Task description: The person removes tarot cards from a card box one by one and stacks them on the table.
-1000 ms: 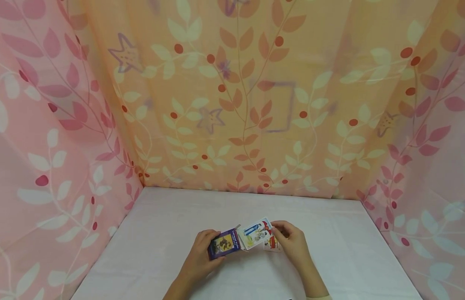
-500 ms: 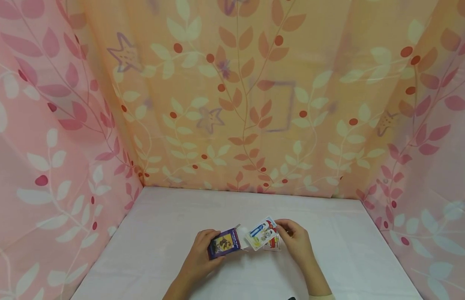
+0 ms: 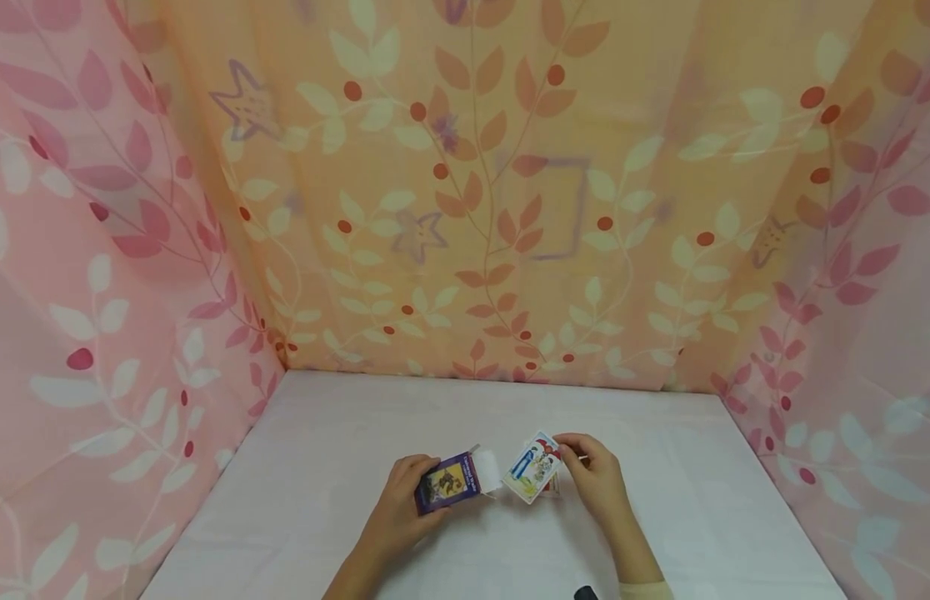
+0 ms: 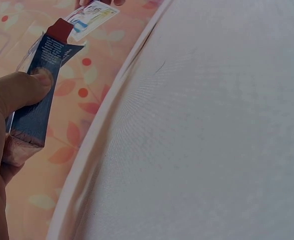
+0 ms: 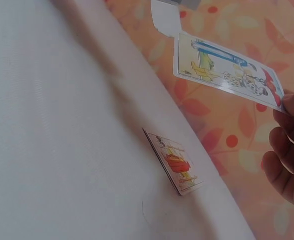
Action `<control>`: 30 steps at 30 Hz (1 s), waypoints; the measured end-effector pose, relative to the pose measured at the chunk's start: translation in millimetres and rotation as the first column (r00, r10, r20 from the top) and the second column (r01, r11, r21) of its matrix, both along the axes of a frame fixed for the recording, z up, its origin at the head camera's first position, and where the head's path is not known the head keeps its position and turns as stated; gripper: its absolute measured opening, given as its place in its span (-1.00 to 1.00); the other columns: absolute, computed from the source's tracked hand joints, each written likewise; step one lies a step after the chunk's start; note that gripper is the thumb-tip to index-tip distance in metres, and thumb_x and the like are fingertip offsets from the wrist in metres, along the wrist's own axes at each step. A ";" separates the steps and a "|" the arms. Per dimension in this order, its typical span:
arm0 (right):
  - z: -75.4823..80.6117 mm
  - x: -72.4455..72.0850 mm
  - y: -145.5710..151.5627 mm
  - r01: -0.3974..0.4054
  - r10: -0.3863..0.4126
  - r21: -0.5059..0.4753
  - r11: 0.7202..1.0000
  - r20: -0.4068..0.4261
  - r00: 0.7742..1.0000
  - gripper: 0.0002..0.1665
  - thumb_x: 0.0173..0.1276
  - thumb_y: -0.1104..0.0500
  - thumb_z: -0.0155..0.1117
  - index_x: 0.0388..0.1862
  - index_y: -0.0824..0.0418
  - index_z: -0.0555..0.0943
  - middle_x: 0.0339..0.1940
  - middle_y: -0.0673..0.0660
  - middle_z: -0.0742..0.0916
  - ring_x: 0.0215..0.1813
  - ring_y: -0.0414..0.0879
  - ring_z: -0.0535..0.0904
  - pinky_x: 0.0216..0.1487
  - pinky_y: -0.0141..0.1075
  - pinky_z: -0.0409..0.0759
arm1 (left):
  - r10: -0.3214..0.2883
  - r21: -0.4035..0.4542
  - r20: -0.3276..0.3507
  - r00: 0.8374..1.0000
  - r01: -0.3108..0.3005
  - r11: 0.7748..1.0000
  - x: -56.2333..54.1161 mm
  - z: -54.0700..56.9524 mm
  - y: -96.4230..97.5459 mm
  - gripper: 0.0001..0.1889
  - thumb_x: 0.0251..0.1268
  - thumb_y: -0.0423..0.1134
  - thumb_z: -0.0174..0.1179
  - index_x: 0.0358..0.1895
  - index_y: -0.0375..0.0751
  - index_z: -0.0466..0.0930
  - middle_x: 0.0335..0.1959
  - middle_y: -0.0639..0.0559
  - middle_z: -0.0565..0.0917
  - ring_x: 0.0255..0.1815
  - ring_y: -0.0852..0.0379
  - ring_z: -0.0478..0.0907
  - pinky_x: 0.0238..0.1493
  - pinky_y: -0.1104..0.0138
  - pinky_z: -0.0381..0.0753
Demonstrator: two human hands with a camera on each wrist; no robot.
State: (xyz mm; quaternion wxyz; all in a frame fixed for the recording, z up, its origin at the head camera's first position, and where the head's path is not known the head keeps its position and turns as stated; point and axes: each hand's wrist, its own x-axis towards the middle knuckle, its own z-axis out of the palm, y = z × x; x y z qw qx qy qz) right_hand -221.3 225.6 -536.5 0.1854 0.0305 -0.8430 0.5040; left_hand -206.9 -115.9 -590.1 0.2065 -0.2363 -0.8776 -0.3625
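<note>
My left hand (image 3: 402, 507) grips a purple card box (image 3: 444, 485) with a yellow picture on its front; the thumb presses its side in the left wrist view. The box's right end is open, with a white flap (image 3: 483, 473) sticking out. Between thumb and fingers, my right hand (image 3: 596, 479) pinches an illustrated card (image 3: 534, 467) by its upper right corner, just right of the flap and apart from the box. Below that card, a small stack of cards (image 5: 176, 162) with a red picture on top lies on the white surface; the head view shows only its edge.
A white-covered table (image 3: 345, 417) bears all this. Pink and orange leaf-patterned curtains (image 3: 480, 208) enclose it at the back and both sides. A dark object (image 3: 585, 592) shows at the bottom edge of the head view.
The card in my right hand has come out of the box and moved right, away from the flap. It now covers more of the stack. The left hand and box have stayed nearly still.
</note>
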 end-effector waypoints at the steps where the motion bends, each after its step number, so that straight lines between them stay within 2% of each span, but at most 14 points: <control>1: -0.3 -0.5 0.3 0.001 -0.001 0.003 1.000 -0.001 1.000 -0.86 0.43 0.24 0.36 -0.11 0.04 0.77 -0.21 -0.03 0.77 -0.21 -0.21 0.61 -0.23 -0.40 0.60 | -0.002 0.000 -0.007 1.000 0.002 1.000 -0.3 -0.6 0.0 -0.12 -0.13 -0.08 0.68 0.37 0.03 0.46 0.25 0.17 0.48 0.27 0.18 0.42 0.28 0.14 0.55; 5: -1.2 -5.1 2.6 -0.003 0.003 0.028 1.000 -0.015 1.000 -0.85 0.43 0.26 0.36 -0.11 0.06 0.77 -0.21 -0.02 0.77 -0.20 -0.21 0.61 -0.25 -0.41 0.59 | 0.000 0.001 -0.030 1.000 0.000 1.000 -1.3 -1.6 -0.1 -0.10 -0.17 -0.09 0.70 0.36 0.05 0.46 0.24 0.17 0.49 0.26 0.18 0.42 0.26 0.16 0.56; 10: -2.4 -13.1 8.6 -0.013 0.015 0.071 0.997 -0.028 1.000 -0.85 0.43 0.28 0.34 -0.11 0.10 0.77 -0.22 0.00 0.77 -0.18 -0.19 0.61 -0.25 -0.41 0.58 | -0.009 0.029 0.007 1.000 0.009 1.000 -0.3 -0.3 0.3 -0.12 -0.17 -0.11 0.70 0.36 0.05 0.48 0.24 0.19 0.49 0.27 0.20 0.41 0.27 0.11 0.57; 14: -3.8 -17.7 14.7 -0.023 0.022 0.103 0.994 0.012 1.000 -0.85 0.46 0.26 0.32 -0.08 0.08 0.75 -0.20 -0.01 0.77 -0.15 -0.18 0.61 -0.21 -0.40 0.58 | -0.013 0.037 0.037 0.999 0.012 0.999 1.1 2.1 0.9 -0.14 -0.14 -0.11 0.69 0.35 0.04 0.49 0.24 0.19 0.48 0.28 0.21 0.40 0.30 0.10 0.55; 22: -7.3 -23.7 21.2 -0.041 0.034 0.144 0.989 0.051 0.998 -0.87 0.47 0.23 0.32 -0.07 0.08 0.74 -0.24 -0.02 0.73 -0.18 -0.20 0.56 -0.19 -0.38 0.53 | 0.005 0.004 0.033 0.999 -0.005 1.000 2.3 5.6 1.3 -0.15 -0.13 -0.09 0.68 0.35 0.06 0.48 0.24 0.15 0.49 0.27 0.17 0.41 0.26 0.08 0.59; 30: -11.8 -39.5 28.6 -0.092 0.065 0.221 0.971 0.126 0.990 -0.85 0.50 0.23 0.26 -0.06 0.07 0.72 -0.18 0.00 0.71 -0.14 -0.12 0.53 -0.12 -0.28 0.50 | 0.017 0.005 0.045 0.999 -0.018 1.000 2.7 5.2 0.8 -0.14 -0.15 -0.09 0.69 0.34 0.03 0.49 0.24 0.16 0.48 0.28 0.20 0.40 0.29 0.10 0.56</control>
